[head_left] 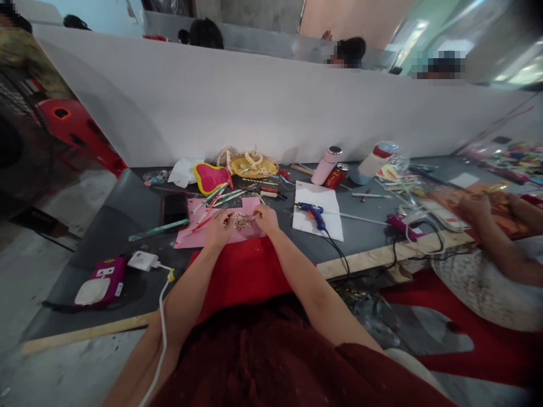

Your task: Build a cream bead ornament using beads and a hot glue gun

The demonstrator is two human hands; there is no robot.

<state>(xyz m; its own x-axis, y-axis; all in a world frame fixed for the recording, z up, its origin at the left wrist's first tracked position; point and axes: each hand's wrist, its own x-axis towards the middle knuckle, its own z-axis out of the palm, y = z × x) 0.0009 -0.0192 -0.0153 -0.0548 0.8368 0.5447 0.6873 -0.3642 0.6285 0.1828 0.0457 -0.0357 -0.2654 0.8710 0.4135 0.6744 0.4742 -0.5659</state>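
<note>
A small cluster of cream-coloured beads (pixel 242 221) is held over a pink sheet (pixel 183 239) at the table's front edge. My left hand (pixel 219 227) pinches its left side, fingers closed. On the right side, my right hand (pixel 266 219) is also closed, thumb and fingertips at the edge of the beads. The fingertips partly cover the piece, so its full shape is hidden. Several pens or thin tools (pixel 214 198) lie just beyond my left hand. Red-handled pliers (pixel 270 193) rest behind my right hand. Red cloth (pixel 241 277) spreads below both hands.
A blue glue gun (pixel 313 213) lies on white paper (pixel 335 227). Behind stand a pink flask (pixel 326 166), a red can (pixel 336 176) and a yellow basket (pixel 271 168). A white cable (pixel 162 316) crosses my left forearm. At right, a co-worker's hands (pixel 475 208) are busy.
</note>
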